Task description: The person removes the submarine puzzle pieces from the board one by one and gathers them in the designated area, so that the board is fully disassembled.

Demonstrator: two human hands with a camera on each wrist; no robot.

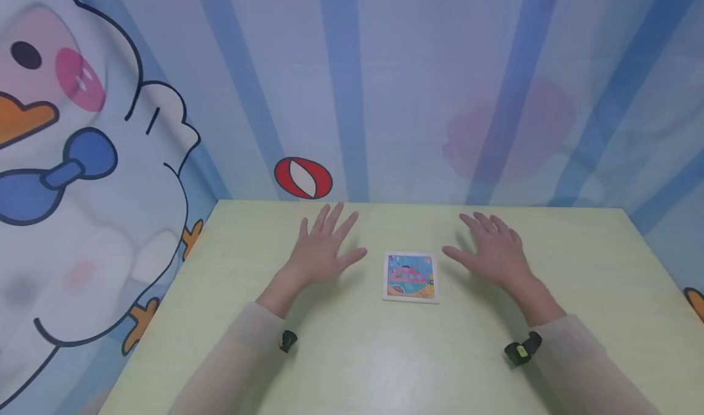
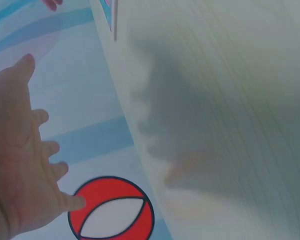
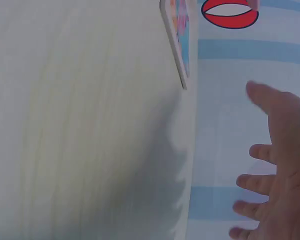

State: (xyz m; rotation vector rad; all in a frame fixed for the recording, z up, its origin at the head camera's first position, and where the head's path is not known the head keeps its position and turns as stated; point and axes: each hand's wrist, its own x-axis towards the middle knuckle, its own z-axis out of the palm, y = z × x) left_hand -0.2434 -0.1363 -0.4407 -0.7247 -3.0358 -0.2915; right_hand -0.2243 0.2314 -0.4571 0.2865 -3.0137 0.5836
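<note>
my left hand (image 1: pixel 320 253) and right hand (image 1: pixel 497 257), fingers extended, hold nothing. between them, at twelve o'clock, lies a square white-framed blue-and-pink picture panel (image 1: pixel 410 277).

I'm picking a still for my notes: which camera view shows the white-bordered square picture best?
The head view: it shows the square picture whole, face up on the table, with nothing covering it. The left wrist view catches only a corner at the frame's top; the right wrist view shows it steeply slanted and cut off at the top.
</note>
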